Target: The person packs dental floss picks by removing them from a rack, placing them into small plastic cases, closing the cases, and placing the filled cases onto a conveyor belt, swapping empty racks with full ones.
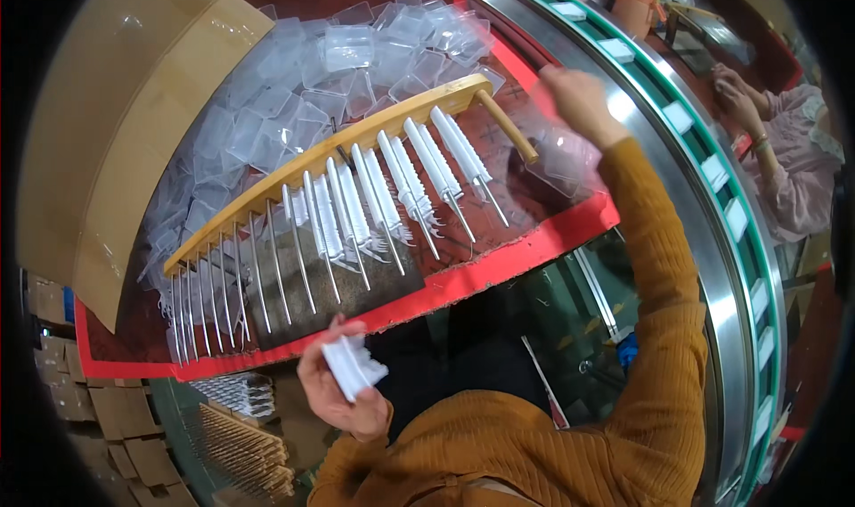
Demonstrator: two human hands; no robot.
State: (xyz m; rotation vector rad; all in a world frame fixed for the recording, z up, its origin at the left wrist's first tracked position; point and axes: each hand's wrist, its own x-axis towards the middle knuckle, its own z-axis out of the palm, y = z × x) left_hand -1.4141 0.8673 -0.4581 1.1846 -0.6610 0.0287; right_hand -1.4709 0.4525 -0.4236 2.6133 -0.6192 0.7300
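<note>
In my left hand [343, 382], low in front of the red-edged table, the fingers and thumb close round a small stack of thin white pieces [354, 365] with one ragged side. My right hand [574, 102] is stretched out at the table's right end, beside the conveyor. Motion smears its fingers, so whether they hold anything is unclear. A wooden rack [329, 155] with a row of metal rods lies tilted across the table. Similar white stacks [405, 177] hang on several rods toward its right end, while the left rods [209, 302] are bare.
Clear plastic boxes [347, 48] pile up behind the rack, beside a cardboard flap [134, 88]. A curved green-edged conveyor [699, 142] carrying white boxes [677, 117] runs along the right. Across it are a co-worker's hands [739, 102]. More rod racks [236, 449] stand at lower left.
</note>
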